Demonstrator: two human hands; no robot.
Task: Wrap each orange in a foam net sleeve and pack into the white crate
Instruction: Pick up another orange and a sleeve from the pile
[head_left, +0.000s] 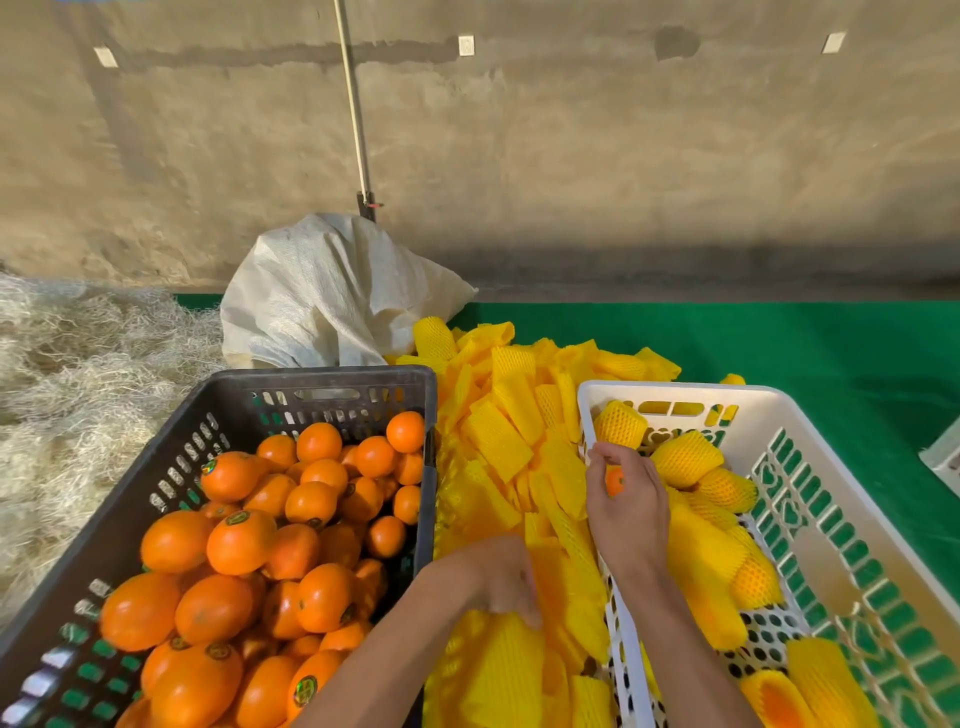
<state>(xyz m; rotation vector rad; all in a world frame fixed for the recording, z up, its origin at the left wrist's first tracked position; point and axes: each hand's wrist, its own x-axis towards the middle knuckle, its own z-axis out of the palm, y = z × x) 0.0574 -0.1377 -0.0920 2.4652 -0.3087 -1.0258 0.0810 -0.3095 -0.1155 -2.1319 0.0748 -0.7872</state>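
Head view: smooth glossy oranges heap in a dark slotted plastic crate on the left. Between it and the white crate, a pile of flat yellow foam net sleeves with a webbed texture fills the gap, leaving little bare green mat. The right hand curls round one orange over the white crate's near-left wall. The left hand reaches into the sleeves, fingers bent on one; whether it grips I cannot tell. Wrapped oranges lie along the white crate's left side, its right side open.
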